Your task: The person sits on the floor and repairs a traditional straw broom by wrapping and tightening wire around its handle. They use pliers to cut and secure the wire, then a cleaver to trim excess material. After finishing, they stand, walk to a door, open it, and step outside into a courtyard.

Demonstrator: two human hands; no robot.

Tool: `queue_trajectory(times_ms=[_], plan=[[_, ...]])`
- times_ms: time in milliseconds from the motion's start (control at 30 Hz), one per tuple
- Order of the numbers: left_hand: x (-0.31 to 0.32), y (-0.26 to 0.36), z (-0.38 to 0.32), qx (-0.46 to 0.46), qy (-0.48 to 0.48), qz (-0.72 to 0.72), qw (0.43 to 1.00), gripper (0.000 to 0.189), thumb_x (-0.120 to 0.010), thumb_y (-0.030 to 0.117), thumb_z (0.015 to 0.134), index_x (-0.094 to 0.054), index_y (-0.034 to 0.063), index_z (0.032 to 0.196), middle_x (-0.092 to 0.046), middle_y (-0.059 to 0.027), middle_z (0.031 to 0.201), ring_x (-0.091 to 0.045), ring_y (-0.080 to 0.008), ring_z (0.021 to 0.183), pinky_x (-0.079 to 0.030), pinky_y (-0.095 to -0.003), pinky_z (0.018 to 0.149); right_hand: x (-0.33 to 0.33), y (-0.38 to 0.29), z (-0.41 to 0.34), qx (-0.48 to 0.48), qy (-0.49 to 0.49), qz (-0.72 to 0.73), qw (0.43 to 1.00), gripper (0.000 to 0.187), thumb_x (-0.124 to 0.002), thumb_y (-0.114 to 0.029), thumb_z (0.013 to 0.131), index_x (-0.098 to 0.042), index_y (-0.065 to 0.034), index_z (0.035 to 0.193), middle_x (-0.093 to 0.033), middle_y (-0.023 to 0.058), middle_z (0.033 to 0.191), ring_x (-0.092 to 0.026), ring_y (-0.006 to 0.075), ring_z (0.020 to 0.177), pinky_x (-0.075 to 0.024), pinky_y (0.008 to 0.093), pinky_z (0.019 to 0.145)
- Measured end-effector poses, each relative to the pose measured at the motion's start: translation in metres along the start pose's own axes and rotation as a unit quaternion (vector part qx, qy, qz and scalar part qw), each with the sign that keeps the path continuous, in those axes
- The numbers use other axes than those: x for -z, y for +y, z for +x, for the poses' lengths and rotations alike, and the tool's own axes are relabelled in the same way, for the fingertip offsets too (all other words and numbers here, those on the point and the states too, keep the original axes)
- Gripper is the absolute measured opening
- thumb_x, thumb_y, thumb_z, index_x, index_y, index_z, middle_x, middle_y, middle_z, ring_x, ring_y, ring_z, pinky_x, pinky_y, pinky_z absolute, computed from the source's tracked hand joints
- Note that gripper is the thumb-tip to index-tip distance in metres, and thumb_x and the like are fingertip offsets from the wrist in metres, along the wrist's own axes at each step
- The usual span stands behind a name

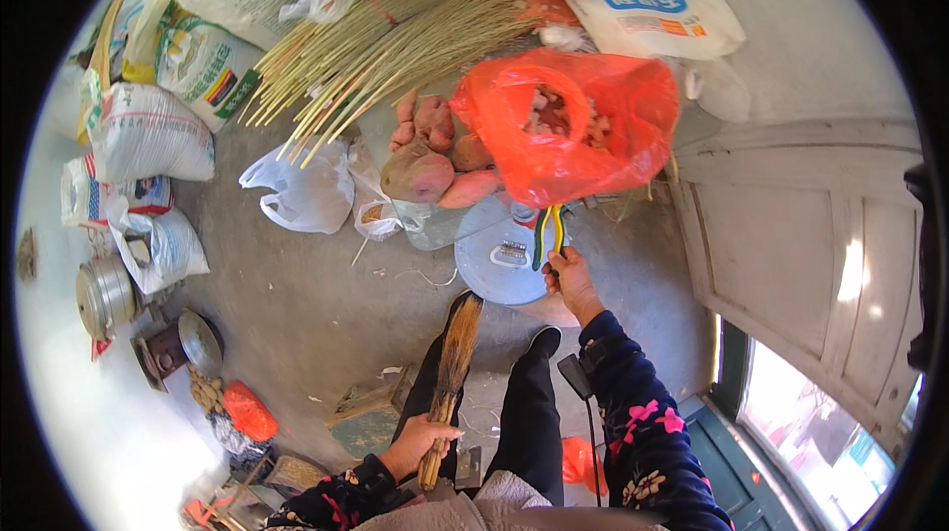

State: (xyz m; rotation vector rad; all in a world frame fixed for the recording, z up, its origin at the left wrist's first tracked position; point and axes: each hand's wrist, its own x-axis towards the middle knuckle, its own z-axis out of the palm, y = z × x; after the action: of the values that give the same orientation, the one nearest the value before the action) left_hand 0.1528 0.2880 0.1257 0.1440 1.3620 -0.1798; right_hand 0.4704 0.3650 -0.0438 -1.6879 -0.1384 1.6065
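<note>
My left hand (421,443) grips the stalk end of a small straw hand brush (454,360), whose bristles point away from me over my left leg. Farther out, my right hand (569,280) holds pliers with green and yellow handles (549,234) by the handle ends. The pliers' jaws are hidden at the edge of a red plastic bag (593,167). Under the pliers stands a round light-blue lid (482,275) with a white handle. A small spring-like metal piece (513,248) lies on it.
Sweet potatoes (419,173) sit on a glass tabletop beside the red bag. Behind them lies a large bundle of dry stalks (400,34). A white plastic bag (308,186) rests left of the sweet potatoes. Filled sacks (152,134) and a metal pot (107,297) line the left wall. A wooden door (771,227) stands at right.
</note>
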Motion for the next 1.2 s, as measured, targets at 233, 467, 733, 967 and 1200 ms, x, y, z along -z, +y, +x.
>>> queue_trajectory(times_ms=[233, 467, 733, 967, 1200], plan=[[-0.003, -0.024, 0.014, 0.001, -0.049, -0.056, 0.997, 0.023, -0.073, 0.013, 0.073, -0.054, 0.0005, 0.079, -0.054, -0.0061, 0.058, -0.052, -0.0139, 0.046, -0.042, -0.0256, 0.046, -0.009, -0.016, 0.058, 0.051, -0.039, 0.02, 0.998, 0.012, -0.052, -0.018, 0.09, -0.05, -0.006, 0.093, -0.053, 0.0059, 0.067, -0.047, 0.0123, 0.045, -0.0384, 0.0261, 0.037], [0.007, -0.035, 0.014, -0.014, 0.002, -0.117, 0.993, 0.02, -0.07, 0.011, 0.075, -0.052, 0.0022, 0.08, -0.055, -0.0058, 0.06, -0.052, -0.0133, 0.048, -0.04, -0.0269, 0.045, -0.014, -0.023, 0.113, 0.069, -0.09, 0.014, 0.993, 0.006, -0.053, -0.014, 0.087, -0.055, -0.0076, 0.086, -0.053, 0.0052, 0.064, -0.052, 0.0144, 0.054, -0.041, 0.0271, 0.044], [0.007, -0.052, 0.023, 0.013, 0.045, -0.202, 0.978, 0.028, -0.075, 0.011, 0.07, -0.051, 0.0028, 0.083, -0.055, -0.0051, 0.061, -0.054, -0.0133, 0.05, -0.043, -0.0266, 0.045, -0.019, -0.033, 0.15, 0.105, -0.063, -0.017, 0.992, 0.007, -0.054, -0.012, 0.086, -0.055, -0.0073, 0.09, -0.055, 0.0057, 0.069, -0.054, 0.0149, 0.058, -0.0426, 0.028, 0.047], [0.004, -0.056, 0.027, 0.005, 0.052, -0.236, 0.97, 0.029, -0.076, 0.011, 0.069, -0.051, 0.0032, 0.083, -0.054, -0.0039, 0.059, -0.053, -0.013, 0.049, -0.044, -0.0261, 0.045, -0.032, -0.037, 0.165, 0.135, -0.043, -0.036, 0.989, 0.009, -0.054, -0.011, 0.085, -0.056, -0.0071, 0.093, -0.056, 0.0062, 0.072, -0.055, 0.0153, 0.062, -0.0439, 0.0288, 0.05], [0.005, -0.061, 0.029, 0.001, 0.064, -0.249, 0.966, 0.028, -0.075, 0.01, 0.069, -0.051, 0.0041, 0.083, -0.054, -0.0036, 0.06, -0.053, -0.013, 0.049, -0.044, -0.0263, 0.045, -0.032, -0.042, 0.166, 0.152, -0.035, -0.052, 0.986, 0.012, -0.055, -0.01, 0.085, -0.056, -0.0068, 0.097, -0.058, 0.0067, 0.076, -0.057, 0.0157, 0.066, -0.0453, 0.0296, 0.052]])
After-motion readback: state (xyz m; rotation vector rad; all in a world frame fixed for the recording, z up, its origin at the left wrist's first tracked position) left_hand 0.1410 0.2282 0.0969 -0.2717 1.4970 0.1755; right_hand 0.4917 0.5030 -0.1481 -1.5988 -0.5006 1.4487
